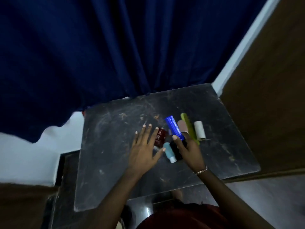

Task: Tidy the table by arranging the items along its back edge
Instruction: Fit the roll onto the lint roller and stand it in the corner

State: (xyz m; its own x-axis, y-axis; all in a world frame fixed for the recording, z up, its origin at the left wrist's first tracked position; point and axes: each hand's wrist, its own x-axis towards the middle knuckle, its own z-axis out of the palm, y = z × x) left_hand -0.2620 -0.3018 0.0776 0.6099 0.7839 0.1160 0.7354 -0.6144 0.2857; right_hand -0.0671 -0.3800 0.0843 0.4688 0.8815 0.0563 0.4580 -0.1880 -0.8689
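The right hand (188, 149) clamps its grip on the blue tube (174, 129), likely to carry it rearward; the left hand (145, 146) spreads open over the red bottle (161, 138).

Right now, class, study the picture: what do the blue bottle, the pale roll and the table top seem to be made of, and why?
The blue bottle: probably glossy plastic; bright highlights run along its side.
The pale roll: likely matt cardboard; dull surface and an open hollow end.
The table top: hard and dark, perhaps stone or laminate; pale scratches, faint sheen.
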